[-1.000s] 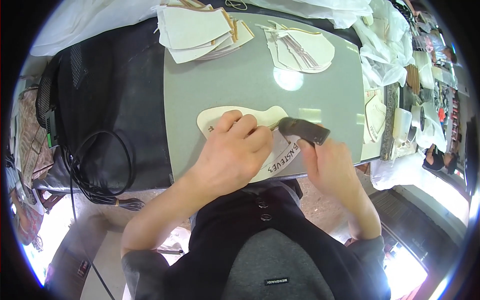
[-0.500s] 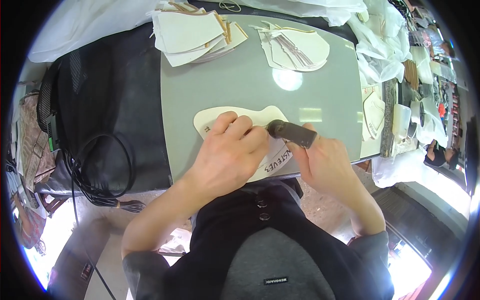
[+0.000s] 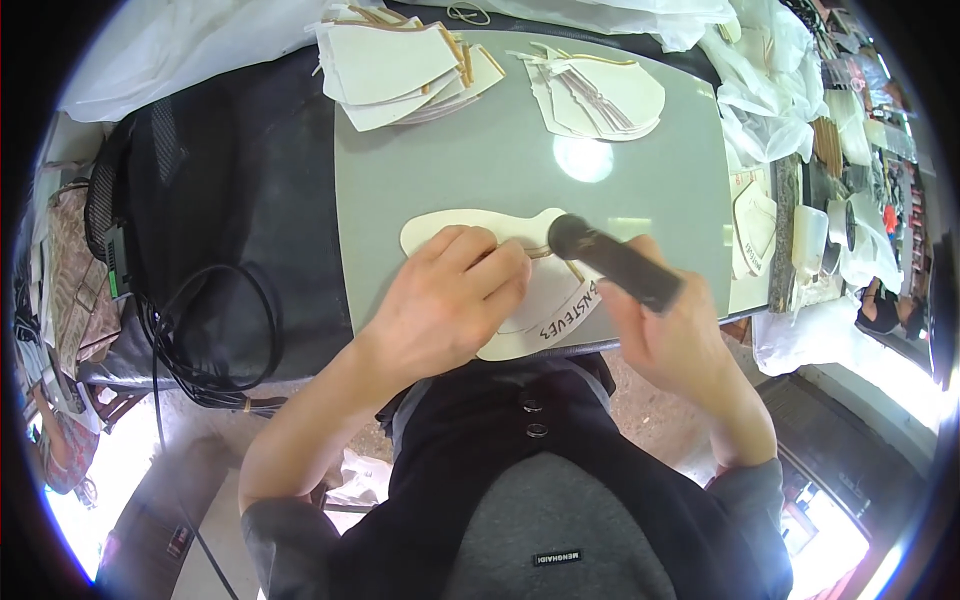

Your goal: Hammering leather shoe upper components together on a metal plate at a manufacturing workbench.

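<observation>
A cream pattern board (image 3: 430, 232) with hand-lettered marks lies near the front edge of the grey work board (image 3: 460, 170). On it is a white cut piece (image 3: 535, 300) with a thin brown edge strip. My left hand (image 3: 445, 295) rests on both, its curled fingertips pinched at the brown-edged side of the piece. The fingertips partly cover what they press. My right hand (image 3: 670, 330) is closed round a hammer, whose dark head (image 3: 620, 262) is slightly blurred, beside my left fingers and above the piece. The hammer's handle is hidden by the hand.
Two stacks of white cut pieces, a left stack (image 3: 395, 70) and a right stack (image 3: 600, 95), lie at the far side. Coiled black cable (image 3: 265, 330) sits on the black surface at left. Plastic bags (image 3: 765, 100) and another marked pattern (image 3: 755, 230) are at right.
The hammer has shifted right and turned a little, with my right hand moving right and slightly down. My left hand stays on the piece; the whole view has shifted slightly.
</observation>
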A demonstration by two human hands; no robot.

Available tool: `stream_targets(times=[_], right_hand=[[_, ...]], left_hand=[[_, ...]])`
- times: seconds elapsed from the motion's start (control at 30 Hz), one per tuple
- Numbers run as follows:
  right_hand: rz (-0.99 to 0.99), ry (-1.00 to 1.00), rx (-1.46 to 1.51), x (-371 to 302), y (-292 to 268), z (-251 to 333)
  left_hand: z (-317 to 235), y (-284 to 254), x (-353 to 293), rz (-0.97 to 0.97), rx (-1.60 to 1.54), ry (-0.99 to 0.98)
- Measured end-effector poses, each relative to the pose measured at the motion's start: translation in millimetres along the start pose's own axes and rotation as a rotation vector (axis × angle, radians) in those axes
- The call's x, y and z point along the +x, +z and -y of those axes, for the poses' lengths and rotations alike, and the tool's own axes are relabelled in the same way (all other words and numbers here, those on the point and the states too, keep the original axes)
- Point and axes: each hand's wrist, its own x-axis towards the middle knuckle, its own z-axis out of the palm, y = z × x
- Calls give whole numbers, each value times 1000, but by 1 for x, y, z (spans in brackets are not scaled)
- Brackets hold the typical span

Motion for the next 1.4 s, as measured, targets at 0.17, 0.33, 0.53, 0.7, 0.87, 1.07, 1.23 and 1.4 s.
stream_targets(times=[0.17,0.33,0.53,0.7,0.87,1.07,1.23,1.4], right_hand=[[-34,-71,16,-5,12,-8],[35,-30,-16,-3,13,-7],[27,-39,57,0,3,-1],[52,-74,-33,2,19,-1],[-8,-69,36,4,14,5],[73,-24,-21,3,20,1],[57,-10,97,6,11,6],[74,-100,-18,12,17,10]], left_hand=[[1,-2,-1,-13,-29,-34],[10,-9,-8,-67,-53,-70],[8,-8,-9,-55,-4,-66],[6,-10,-7,-57,-9,-64],[7,-8,-10,-67,11,-66],[7,-10,-14,-103,12,-114],[4,-10,-16,-77,69,-84],[6,-9,-14,-87,78,-67]])
